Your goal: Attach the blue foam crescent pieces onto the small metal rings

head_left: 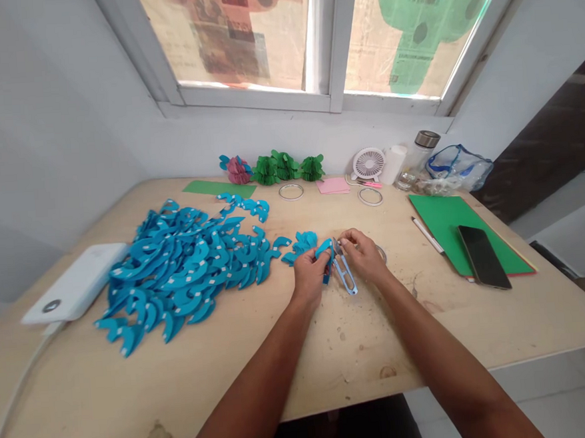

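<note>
My left hand (310, 274) pinches a curved blue paper piece (324, 247) between thumb and fingers. Close beside it, my right hand (362, 254) has its thumb and fingertips pressed together; what they hold, if anything, is too small to make out. Between the hands is a pair of light-blue-handled snips (346, 275), its upper end near the right fingertips. Whether the right fingers touch it is unclear. Just beyond my left hand lies a small cluster of blue paper (304, 242). A large heap of curved blue paper pieces with white squares (185, 260) spreads to the left.
A white power bank (76, 281) with a cable lies at the left. Along the back stand folded green paper shapes (283, 166), a small fan (369, 164) and a bottle (421, 156). A phone (483, 256) rests on green sheets (443, 222) beside a pen (427, 234).
</note>
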Available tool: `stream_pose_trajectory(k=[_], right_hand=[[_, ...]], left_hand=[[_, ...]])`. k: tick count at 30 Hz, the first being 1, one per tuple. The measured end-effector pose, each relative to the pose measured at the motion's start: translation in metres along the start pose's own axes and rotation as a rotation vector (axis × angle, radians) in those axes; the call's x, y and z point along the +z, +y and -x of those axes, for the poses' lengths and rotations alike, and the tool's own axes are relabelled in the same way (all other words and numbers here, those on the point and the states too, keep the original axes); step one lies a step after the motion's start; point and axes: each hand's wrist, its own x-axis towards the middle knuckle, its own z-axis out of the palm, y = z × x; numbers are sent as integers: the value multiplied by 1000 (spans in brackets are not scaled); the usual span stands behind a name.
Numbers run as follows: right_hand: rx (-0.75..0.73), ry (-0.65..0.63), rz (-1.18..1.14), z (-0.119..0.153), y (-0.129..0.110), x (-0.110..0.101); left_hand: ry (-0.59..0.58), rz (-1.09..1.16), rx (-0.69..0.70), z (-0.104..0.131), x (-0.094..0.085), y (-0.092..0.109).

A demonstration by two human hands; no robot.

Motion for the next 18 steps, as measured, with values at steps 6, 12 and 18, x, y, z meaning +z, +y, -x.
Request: stream_pose_trajectory(k=[6, 12, 18], right_hand=[[47, 16, -99, 0, -4, 0], [68, 77, -129, -1, -8, -2], [115, 81, -197, -1, -6, 0]], left_hand=[[3, -23, 21, -1, 0, -2], [0, -46, 37, -2, -1, -4], [0, -74, 57, -3, -2, -7]])
